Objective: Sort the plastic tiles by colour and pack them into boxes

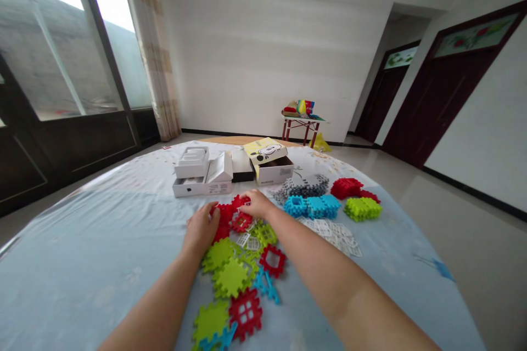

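Observation:
Several red toothed plastic building tiles [223, 213] lie at the far end of a loose pile in the middle of the table. My left hand [201, 227] rests at their left side, its fingers bent against them. From the right, my right hand [257, 205] grips the edge of a red tile [240, 201], mostly with thumb and fingertips. Closer to me are green tiles [231, 278], a red window tile [246, 314], a red frame tile [272, 261] and blue pieces [267, 285]. White lattice pieces [248, 241] sit among them.
Sorted stacks stand on the right: grey tiles [302, 186], blue tiles [317, 207], red tiles [346, 187], green tiles [363, 209] and white lattice pieces [335, 235]. Behind are white boxes [201, 188] and a box with a yellow lid [265, 151]. A patterned cloth [135, 241] covers the round table.

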`<state>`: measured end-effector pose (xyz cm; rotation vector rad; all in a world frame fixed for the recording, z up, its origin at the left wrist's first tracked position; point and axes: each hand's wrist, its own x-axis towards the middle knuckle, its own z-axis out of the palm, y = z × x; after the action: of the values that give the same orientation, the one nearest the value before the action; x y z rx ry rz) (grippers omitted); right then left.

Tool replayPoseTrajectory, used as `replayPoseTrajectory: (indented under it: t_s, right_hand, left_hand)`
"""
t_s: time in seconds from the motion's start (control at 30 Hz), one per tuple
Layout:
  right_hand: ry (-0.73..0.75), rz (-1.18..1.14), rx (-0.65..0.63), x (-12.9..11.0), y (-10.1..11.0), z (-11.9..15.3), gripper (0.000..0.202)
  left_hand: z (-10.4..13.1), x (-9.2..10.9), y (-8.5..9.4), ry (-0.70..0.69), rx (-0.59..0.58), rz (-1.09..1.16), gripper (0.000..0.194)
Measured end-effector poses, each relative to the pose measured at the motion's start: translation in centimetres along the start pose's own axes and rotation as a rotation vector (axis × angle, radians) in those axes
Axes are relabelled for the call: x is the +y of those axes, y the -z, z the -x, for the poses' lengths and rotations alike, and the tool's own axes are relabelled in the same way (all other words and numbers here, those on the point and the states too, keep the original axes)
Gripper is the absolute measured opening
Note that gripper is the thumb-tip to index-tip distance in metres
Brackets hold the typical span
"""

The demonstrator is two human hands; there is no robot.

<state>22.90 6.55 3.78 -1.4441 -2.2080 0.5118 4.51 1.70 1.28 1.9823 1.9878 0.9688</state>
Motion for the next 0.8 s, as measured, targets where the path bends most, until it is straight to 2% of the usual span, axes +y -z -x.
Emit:
replayPoseTrajectory:
  t_s: [0.1,0.2,0.3,0.47,0.53,0.7,0.8]
  right_hand:
    - [0.037,-0.191,0.049,-0.3,0.6,1.1,0.035]
    - [0.098,-0.318,0.050,-1.0,1.0,2.6,0.042]
    - [0.205,-0.313,0.036,-1.7,1.4,4.8,0.045]
    - [0.372,-0.224,-0.078,-2.1,2.2,8.1,0.030]
    - [0.337,-0.251,-0.084,-1.9,2.5,8.4,0.030]
    - [0.146,-0.231,0.113,-0.8,2.9,7.6,0.023]
    - [0.140,-0.152,0.080,-0.4,2.9,7.4,0.025]
  left_hand:
    - [0.0,0.0,0.2,0.039,0.027,0.097,0.038]
    - [0.0,0.1,0.4,0.099,0.048,0.202,0.038]
    - [-0.2,-0.1,0.4,0.137,0.062,0.288,0.038]
    - [-0.4,-0.7,0.1,0.169,0.073,0.358,0.038]
    - [-0.4,-0.7,0.1,0.170,0.071,0.367,0.038]
    - [-0.2,-0.5,0.3,0.169,0.063,0.386,0.039]
    - [-0.3,-0.7,0.3,0.167,0.059,0.390,0.040]
